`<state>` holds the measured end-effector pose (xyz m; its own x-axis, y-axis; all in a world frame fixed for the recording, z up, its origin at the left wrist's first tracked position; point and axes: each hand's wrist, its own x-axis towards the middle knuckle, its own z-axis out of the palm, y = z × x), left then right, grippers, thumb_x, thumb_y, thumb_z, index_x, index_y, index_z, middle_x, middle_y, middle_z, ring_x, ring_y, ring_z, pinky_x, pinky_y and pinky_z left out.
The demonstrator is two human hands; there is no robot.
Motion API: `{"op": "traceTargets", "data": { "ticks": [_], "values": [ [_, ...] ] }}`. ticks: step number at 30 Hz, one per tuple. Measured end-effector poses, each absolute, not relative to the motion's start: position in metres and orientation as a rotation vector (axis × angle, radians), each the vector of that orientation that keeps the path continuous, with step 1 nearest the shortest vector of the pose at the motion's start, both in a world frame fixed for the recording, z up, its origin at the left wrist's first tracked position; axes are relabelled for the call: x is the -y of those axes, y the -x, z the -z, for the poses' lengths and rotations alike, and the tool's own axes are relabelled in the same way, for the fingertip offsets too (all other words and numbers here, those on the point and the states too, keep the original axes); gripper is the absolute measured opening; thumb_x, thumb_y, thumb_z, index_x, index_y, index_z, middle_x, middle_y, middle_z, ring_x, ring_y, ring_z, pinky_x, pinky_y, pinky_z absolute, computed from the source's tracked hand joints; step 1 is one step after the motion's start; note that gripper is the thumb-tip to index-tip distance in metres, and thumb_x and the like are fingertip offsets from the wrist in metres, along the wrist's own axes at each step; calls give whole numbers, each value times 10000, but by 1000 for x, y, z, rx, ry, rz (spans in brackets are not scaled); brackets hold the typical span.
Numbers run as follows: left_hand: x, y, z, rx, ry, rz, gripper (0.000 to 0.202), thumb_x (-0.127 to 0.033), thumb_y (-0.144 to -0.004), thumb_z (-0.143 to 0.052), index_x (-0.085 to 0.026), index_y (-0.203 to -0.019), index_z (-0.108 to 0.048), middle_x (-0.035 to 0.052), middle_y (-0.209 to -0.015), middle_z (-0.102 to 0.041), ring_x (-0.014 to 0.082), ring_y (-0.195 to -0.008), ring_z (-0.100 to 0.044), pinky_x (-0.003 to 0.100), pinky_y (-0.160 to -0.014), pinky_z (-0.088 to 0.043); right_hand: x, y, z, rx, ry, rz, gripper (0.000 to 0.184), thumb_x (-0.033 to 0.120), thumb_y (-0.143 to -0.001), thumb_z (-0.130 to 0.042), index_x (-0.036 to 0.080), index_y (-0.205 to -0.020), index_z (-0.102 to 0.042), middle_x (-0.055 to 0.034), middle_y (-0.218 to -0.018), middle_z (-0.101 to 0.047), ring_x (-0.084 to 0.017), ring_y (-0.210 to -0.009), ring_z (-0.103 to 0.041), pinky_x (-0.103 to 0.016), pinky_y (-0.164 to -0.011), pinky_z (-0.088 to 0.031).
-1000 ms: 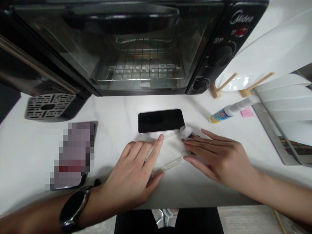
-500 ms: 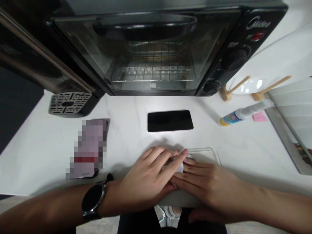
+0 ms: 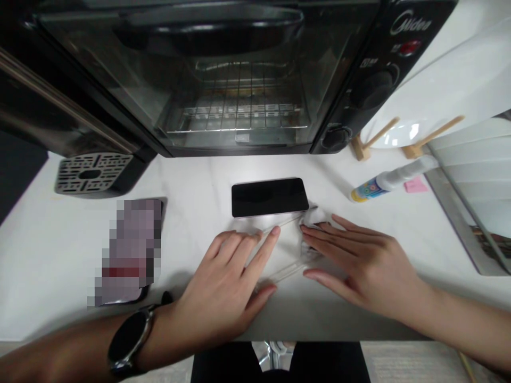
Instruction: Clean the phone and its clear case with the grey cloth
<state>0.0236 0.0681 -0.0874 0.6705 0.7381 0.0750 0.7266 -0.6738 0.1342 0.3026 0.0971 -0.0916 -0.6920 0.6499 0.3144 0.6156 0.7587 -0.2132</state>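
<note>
The bare left hand (image 3: 227,279) has its index finger and thumb spread apart at the left end of a transparent, rectangular plastic case (image 3: 287,250), the other fingers lying close together. The bare right hand (image 3: 359,260) lays its fingers flat, pressed together, on a crumpled white-grey cloth (image 3: 313,215) over the case's right end; its thumb sticks out apart. A round, black-faced watch (image 3: 130,338) circles the left wrist.

The case lies slanted on the white, faintly veined worktop (image 3: 195,207), a strip of surface between it and the straight front edge. Just beyond its far side lies a flat, black-screened phone (image 3: 270,198); whether the cloth touches the phone's near right corner I cannot tell. Worktop shows between the left hand and a pixelated, mauve rectangular object (image 3: 130,244), and between the right hand and a grey, straight-edged frame (image 3: 459,213).

Farther off, a white, yellow-based bottle (image 3: 379,183) lies near a pink paper (image 3: 415,184). A narrow band of worktop separates the phone from the black, glass-fronted oven (image 3: 239,141).
</note>
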Motion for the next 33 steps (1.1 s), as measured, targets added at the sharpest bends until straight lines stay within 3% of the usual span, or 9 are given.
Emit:
{"op": "traceTargets", "data": {
  "ticks": [4, 9, 13, 16, 21, 25, 29, 33],
  "values": [
    [-70, -22, 88, -1156, -2735, -254, 797, -481, -1054, -558, -50, -1650, -251, 153, -1288, -644, 319, -1163, -545, 486, -1086, -410, -91, -296, 95, 2709, 805, -285, 715, 573, -1029, -566, -8, -1445, -587, -217, -1424, -673, -325, -1229, -729, -523, -1106, -586],
    [-70, -24, 88, -941, -2661, -269, 768, -532, -1086, -473, -96, -1664, -218, 125, -1389, -644, 266, -1287, -547, 415, -1190, -364, -79, -289, 102, 2776, 484, -586, 750, 588, -992, -629, 50, -1509, -548, -183, -1436, -681, -309, -1363, -642, -465, -1226, -474],
    [-66, -26, 88, -916, -2632, -247, 765, -557, -1077, -481, -134, -1668, -240, 108, -1336, -656, 260, -1238, -567, 388, -1125, -416, -75, -286, 104, 2788, 365, -736, 678, 484, -986, -672, 92, -1523, -540, -126, -1422, -703, -268, -1393, -615, -416, -1275, -410],
    [-65, -25, 88, -981, -2659, -241, 770, -559, -1080, -472, -130, -1672, -232, 118, -1314, -651, 271, -1197, -569, 401, -1079, -441, -77, -287, 100, 2727, 373, -735, 581, 453, -1012, -649, 91, -1463, -593, -84, -1354, -749, -222, -1299, -684, -389, -1278, -411],
    [-76, -21, 85, -1193, -2738, -219, 809, -545, -1066, -497, -91, -1674, -214, 153, -1240, -651, 316, -1101, -570, 465, -972, -493, -92, -299, 93, 2637, 611, -414, 321, 329, -1035, -634, 131, -1267, -735, -51, -1210, -810, -187, -1095, -784, -388, -1140, -569],
    [-81, -18, 85, -1297, -2740, -223, 788, -449, -1049, -544, -88, -1672, -223, 181, -1288, -636, 341, -1140, -568, 493, -964, -506, -103, -306, 91, 2544, 901, -115, 222, 283, -1006, -671, 160, -1151, -787, -62, -1130, -828, -223, -1012, -809, -437, -1092, -612],
    [-80, -17, 86, -1205, -2756, -266, 816, -475, -1038, -590, -85, -1665, -241, 177, -1341, -635, 328, -1165, -567, 471, -1009, -500, -103, -303, 93, 2595, 943, -66, 435, 429, -1030, -626, 101, -1298, -722, -136, -1268, -777, -279, -1099, -787, -482, -1077, -617],
    [-78, -18, 86, -1079, -2734, -284, 804, -504, -1064, -546, -99, -1670, -208, 157, -1427, -624, 311, -1240, -552, 455, -1106, -456, -96, -297, 96, 2717, 741, -288, 649, 551, -1043, -559, 39, -1438, -609, -182, -1431, -678, -298, -1251, -720, -482, -1133, -570]
  ]
}}
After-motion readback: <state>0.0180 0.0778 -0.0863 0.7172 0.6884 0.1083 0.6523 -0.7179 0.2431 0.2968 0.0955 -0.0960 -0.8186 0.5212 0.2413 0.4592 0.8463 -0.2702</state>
